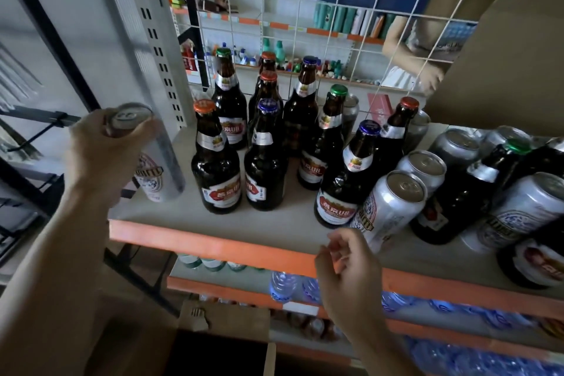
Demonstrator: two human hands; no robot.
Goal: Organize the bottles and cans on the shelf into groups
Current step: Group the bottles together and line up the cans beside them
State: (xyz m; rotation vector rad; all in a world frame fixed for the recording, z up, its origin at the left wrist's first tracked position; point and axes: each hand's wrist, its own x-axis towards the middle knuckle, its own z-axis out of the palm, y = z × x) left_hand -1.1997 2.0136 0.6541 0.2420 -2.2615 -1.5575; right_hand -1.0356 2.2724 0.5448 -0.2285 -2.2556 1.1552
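My left hand [103,149] grips a tall silver can [158,168] by its top at the left end of the shelf [213,235], beside the upright post. Several brown beer bottles [218,162] with orange, blue and green caps stand in the middle of the shelf. More silver cans [387,207] and dark bottles [464,192] crowd the right side. My right hand [351,272] hovers below the orange shelf edge, fingers loosely curled, holding nothing, just in front of the nearest can.
A white wire grid [305,24] backs the shelf, with another aisle and a person [412,49] behind it. A cardboard box [503,55] stands at the upper right. Water bottles [283,284] fill the lower shelf. A perforated white post [152,40] bounds the left.
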